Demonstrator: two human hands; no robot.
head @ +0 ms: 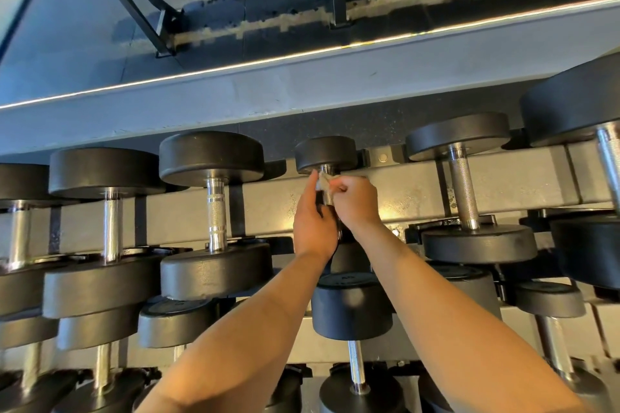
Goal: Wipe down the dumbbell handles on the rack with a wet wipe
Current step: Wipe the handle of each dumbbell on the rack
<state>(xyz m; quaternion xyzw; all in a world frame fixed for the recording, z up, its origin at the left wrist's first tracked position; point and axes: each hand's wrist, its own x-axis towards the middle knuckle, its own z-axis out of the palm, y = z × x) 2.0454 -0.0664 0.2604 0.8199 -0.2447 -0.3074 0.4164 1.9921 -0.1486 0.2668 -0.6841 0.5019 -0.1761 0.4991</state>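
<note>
A small black dumbbell [326, 154] lies on the top tier of the rack [402, 198], its steel handle mostly hidden by my hands. A pale wet wipe [324, 182] is bunched around the handle just below the far head. My left hand [314, 221] is curled around the handle from the left, thumb up along the wipe. My right hand [355, 200] pinches the wipe from the right. Both hands touch at the handle.
Larger dumbbells flank it: one with a knurled handle on the left [214, 208], another on the right [464, 191]. A lower tier holds more dumbbells [352, 308]. A grey ledge with a light strip [268, 77] and a mirror run behind the rack.
</note>
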